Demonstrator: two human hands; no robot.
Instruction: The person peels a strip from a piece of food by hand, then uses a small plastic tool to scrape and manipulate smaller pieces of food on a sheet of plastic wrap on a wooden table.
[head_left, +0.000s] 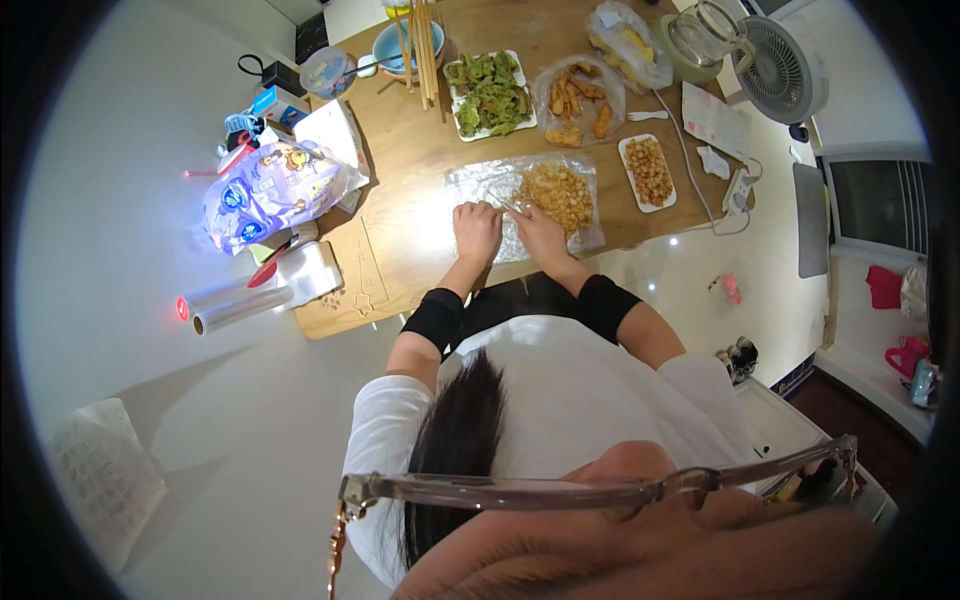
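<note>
A clear plastic sheet (480, 180) lies on the wooden table in front of me, with a pile of small golden diced pieces of food (559, 193) on its right part. My left hand (478, 230) rests at the sheet's left front part, fingers curled and close together. Beside the pile, my right hand (541, 231) has a thin, pale, stick-like thing between thumb and fingers; it points up and left, and its exact kind is unclear. The hands nearly meet at the fingertips. A white tray (673, 202) of browned diced food stands to the right.
Behind the sheet are a foam tray (535, 122) of green leafy food, a plastic bag (541, 94) with fried pieces and a blue bowl (382, 46) with long wooden sticks. A purple package (274, 191) stands left. A white cable (684, 154) and power strip (738, 193) lie right.
</note>
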